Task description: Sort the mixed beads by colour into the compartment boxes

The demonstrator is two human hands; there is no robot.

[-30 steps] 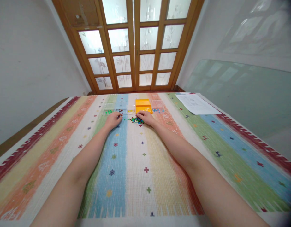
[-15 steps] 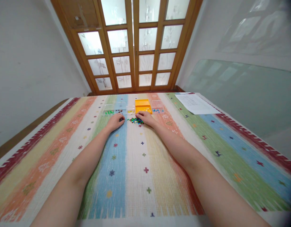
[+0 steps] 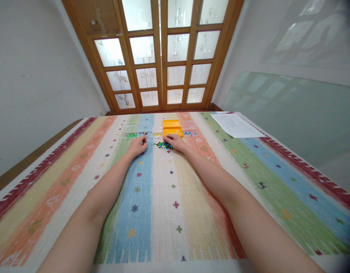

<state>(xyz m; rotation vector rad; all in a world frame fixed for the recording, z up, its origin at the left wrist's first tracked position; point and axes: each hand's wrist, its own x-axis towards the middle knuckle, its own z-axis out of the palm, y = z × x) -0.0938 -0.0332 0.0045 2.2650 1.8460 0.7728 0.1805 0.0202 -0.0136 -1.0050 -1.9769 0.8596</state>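
A pile of tiny mixed beads point(image 3: 163, 145), green, blue, dark red and yellow, lies on the striped cloth. At its right side is my right hand point(image 3: 176, 142), fingers bent together by the beads; anything in its fingertips is too small to see. My left hand point(image 3: 137, 146) is left of the pile, thumb and fingers pinched, close before a clear box of dark red beads point(image 3: 143, 133). What it may hold cannot be made out. Behind the hands stand a clear box of green beads point(image 3: 131, 135), one of yellow beads point(image 3: 157, 134), an open orange box point(image 3: 171, 123) and one of blue beads point(image 3: 190, 133).
The striped cloth point(image 3: 163, 212) covers the table. A printed sheet of paper point(image 3: 234, 126) lies at the back right. Beyond the table's far edge are wooden doors with glass panes point(image 3: 175, 76), and a glass board point(image 3: 289, 110) leans on the right.
My left hand has shifted slightly left and its fingers have lifted up toward the dark red beads' box. My right hand stays by the pile.
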